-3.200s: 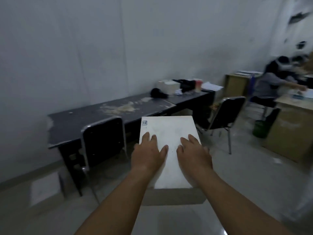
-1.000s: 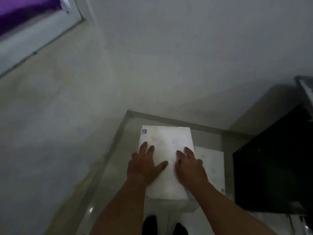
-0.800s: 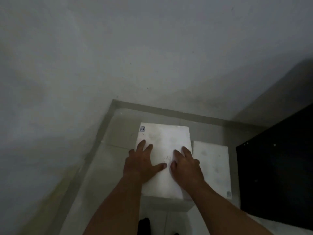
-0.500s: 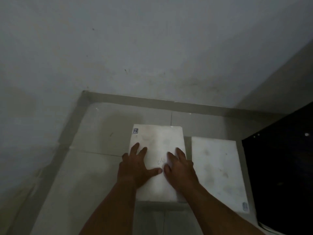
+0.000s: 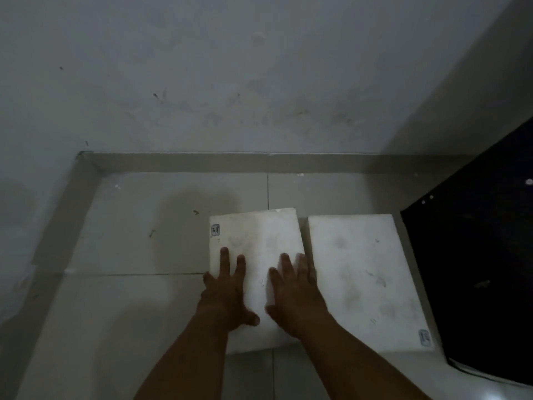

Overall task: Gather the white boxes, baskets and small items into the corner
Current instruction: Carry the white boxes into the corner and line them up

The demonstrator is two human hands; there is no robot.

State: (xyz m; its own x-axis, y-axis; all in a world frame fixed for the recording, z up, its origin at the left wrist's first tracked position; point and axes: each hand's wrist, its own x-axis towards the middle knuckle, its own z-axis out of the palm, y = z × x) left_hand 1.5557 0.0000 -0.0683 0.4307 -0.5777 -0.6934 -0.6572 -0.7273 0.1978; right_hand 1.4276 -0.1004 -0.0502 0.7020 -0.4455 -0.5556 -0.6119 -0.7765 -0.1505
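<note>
White box, slightly skewed, low in the wall corner, just left of a second white box on the tiled floor. Left hand and right hand lie flat on its top, fingers straight. Black panel at right.

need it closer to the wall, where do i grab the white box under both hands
Probably by its left long edge and near short edge, coming from the left and from your side. The white box lies flat, with the second white box close along its right edge, leaving little finger room there. The left hand and right hand lie flat on top.
</note>
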